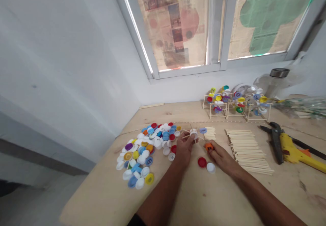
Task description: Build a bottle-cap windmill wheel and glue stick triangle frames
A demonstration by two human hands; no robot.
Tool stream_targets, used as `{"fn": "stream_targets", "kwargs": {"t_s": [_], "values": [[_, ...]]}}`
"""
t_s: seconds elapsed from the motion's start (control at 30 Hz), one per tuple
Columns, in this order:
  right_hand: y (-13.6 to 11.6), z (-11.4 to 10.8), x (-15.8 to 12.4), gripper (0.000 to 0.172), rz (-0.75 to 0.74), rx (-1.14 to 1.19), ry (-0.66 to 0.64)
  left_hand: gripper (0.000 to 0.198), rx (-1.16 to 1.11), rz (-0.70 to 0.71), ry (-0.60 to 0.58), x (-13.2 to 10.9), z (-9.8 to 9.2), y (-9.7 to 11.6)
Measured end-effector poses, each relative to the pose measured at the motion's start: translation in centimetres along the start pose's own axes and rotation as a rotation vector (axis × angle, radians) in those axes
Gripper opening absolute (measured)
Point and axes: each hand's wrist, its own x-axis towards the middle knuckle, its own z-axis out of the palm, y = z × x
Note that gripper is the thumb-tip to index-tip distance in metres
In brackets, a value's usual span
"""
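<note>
My left hand (186, 145) is closed on a white bottle-cap hub (193, 133) with thin wooden sticks poking out around it. A pale blue cap (203, 130) sits at the end of one stick. Between the fingers of my right hand (218, 154) is an orange bottle cap (209, 146), a little to the right of the hub and below it. On the table just under the hands lie a red cap (202, 162) and a white cap (211, 167). Short sticks (210, 133) are laid out behind my right hand.
A heap of mixed caps (142, 151) spreads at left. Longer sticks (248, 151), black-handled cutters (276, 143) and a yellow glue gun (292, 151) lie at right. Cap wheels on stick frames (236, 105), a bottle (276, 81) and a plastic bag (305, 107) stand behind.
</note>
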Motion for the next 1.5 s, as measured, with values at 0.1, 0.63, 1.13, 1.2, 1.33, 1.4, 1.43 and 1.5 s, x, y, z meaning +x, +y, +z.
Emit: {"fn": "stream_targets", "kwargs": {"t_s": [0.1,0.63,1.13,1.2,1.33,1.4,1.43,1.5], "values": [[-0.4,0.1,0.0,0.009,0.017,-0.106,0.025,0.026,0.014,0.008,-0.009,0.0,0.0,0.1],[-2.7,0.3,-0.5,0.012,0.113,-0.477,0.007,0.026,0.051,-0.020,0.003,0.0,-0.1,0.2],[-1.7,-1.8,-0.6,0.016,-0.003,-0.368,0.324,0.027,0.018,-0.013,-0.002,0.3,-0.3,-0.3],[-2.3,-2.8,-0.7,0.018,-0.031,-0.306,0.385,0.028,0.017,-0.018,0.004,0.3,-0.4,-0.4],[-3.0,-6.4,-1.0,0.015,-0.002,-0.007,0.581,0.030,0.009,-0.021,0.015,0.4,-0.5,-0.4],[-2.6,-9.1,-1.6,0.012,0.062,0.069,0.670,0.029,0.009,-0.021,0.010,0.4,-0.5,-0.4],[-2.2,-10.6,-2.2,0.012,0.097,0.060,0.717,0.028,0.011,-0.019,0.006,0.4,-0.4,-0.4],[-1.1,-13.5,-3.9,0.014,0.190,-0.010,0.794,0.026,0.019,-0.011,-0.002,0.4,-0.4,-0.3]]}}
